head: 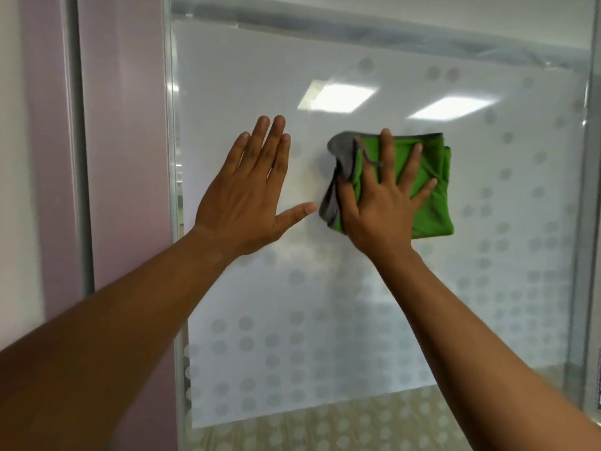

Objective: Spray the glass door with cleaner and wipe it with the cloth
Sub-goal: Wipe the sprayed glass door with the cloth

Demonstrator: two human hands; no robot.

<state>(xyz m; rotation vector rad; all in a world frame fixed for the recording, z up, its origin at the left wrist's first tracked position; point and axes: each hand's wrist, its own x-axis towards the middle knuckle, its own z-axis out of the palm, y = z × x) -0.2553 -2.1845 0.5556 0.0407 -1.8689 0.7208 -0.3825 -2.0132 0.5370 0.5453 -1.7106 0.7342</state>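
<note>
The glass door (374, 304) fills most of the view, frosted and printed with pale dots. A folded green cloth (429, 203) with a grey edge is pressed flat against the glass at mid height. My right hand (380, 206) lies spread on the cloth, palm holding it to the pane. My left hand (247, 196) rests flat on the bare glass just left of the cloth, fingers apart, holding nothing. No spray bottle is in view.
A pale pink wall panel (123, 157) and a metal frame post (78, 141) stand left of the door. The door's right edge (588, 222) has a metal strip. Ceiling lights reflect in the upper glass.
</note>
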